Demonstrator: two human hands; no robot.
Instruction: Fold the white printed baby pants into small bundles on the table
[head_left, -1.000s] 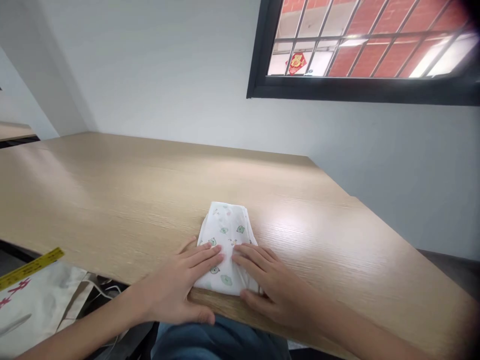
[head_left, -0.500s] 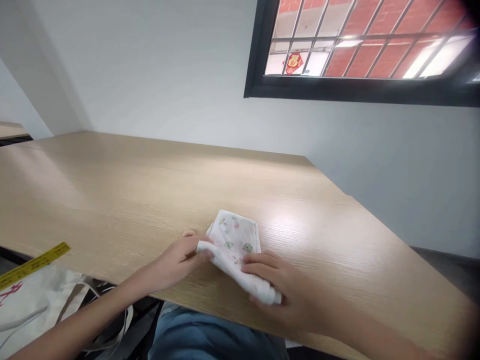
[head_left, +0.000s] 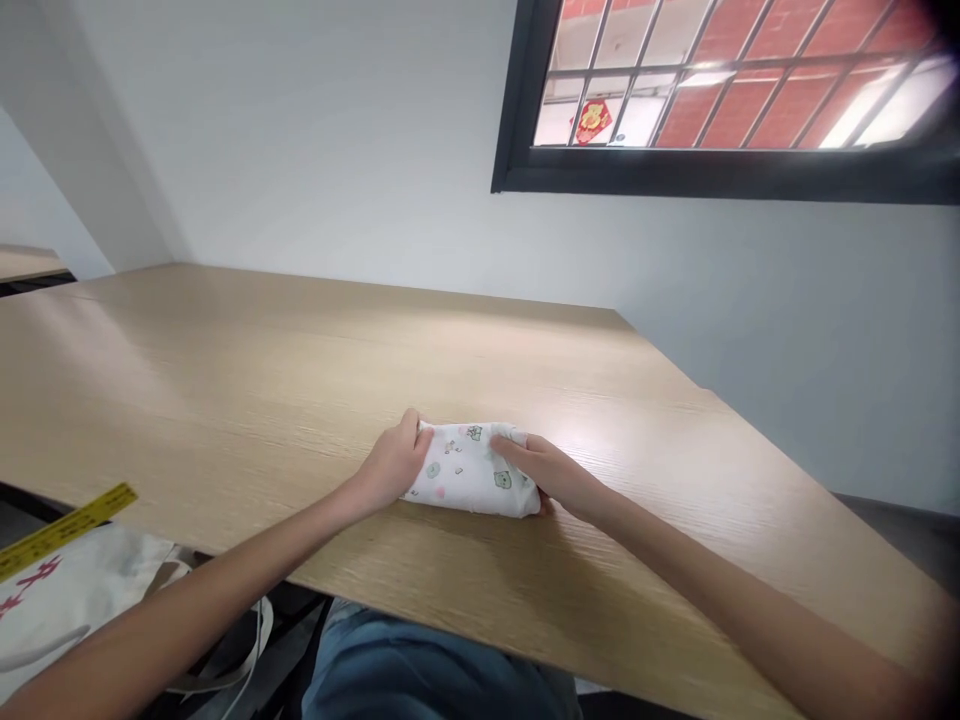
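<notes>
A white cloth printed with small green and pink cartoon figures is folded into a thick rectangular bundle on the wooden table. At its left end, my left hand grips it, thumb on top near the far corner. My right hand holds the opposite end, its thumb on the upper face and the other fingers mostly hidden behind and beneath. Whether the bundle's underside fully rests on the tabletop cannot be made out.
The light wooden table reaches back to a white wall with a barred window. Left of my lap hangs a cream cloth bag with red lettering, and a yellow strip lies across it near the table's front edge.
The cloth's near part has been folded over away from me, making a compact rectangle. Both hands moved farther from my body and now hold its two ends.
</notes>
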